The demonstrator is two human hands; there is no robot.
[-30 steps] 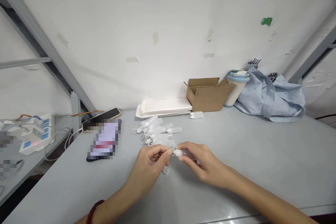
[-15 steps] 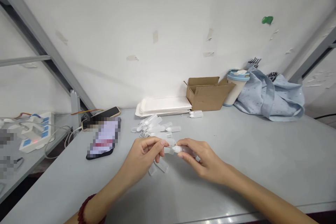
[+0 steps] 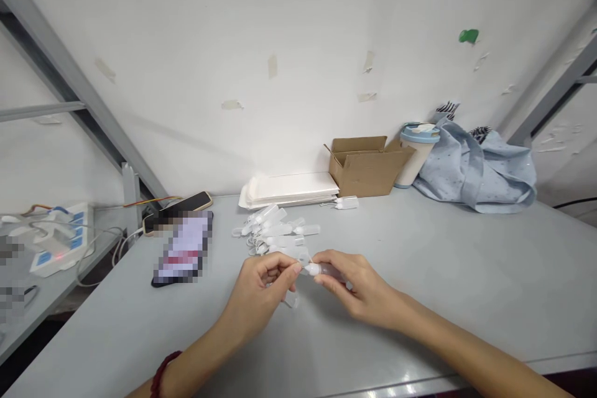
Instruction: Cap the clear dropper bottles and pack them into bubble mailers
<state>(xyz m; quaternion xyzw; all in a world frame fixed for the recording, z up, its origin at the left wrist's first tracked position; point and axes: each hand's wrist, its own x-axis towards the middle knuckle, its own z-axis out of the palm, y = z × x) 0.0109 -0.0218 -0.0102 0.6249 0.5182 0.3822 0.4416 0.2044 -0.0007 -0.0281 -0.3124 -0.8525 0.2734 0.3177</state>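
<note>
On the surface [image 3: 466, 273], the bottles [image 3: 275, 230] lie mid-way, phones [image 3: 180, 230] to their left, pads [image 3: 289, 189] behind, box [image 3: 366, 165], cup [image 3: 415, 149] and cloth [image 3: 480, 168] further right.

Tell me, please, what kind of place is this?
Probably a small hand-assembly or packing bench: a pile of little clear bottles lies on a grey table, a cardboard box stands at the back, and the left hand and right hand pinch one bottle between them.

Small clear plastic bottle [image 3: 325, 270], white nozzle to the left, horizontal, just above the table [image 3: 433, 273].
</note>
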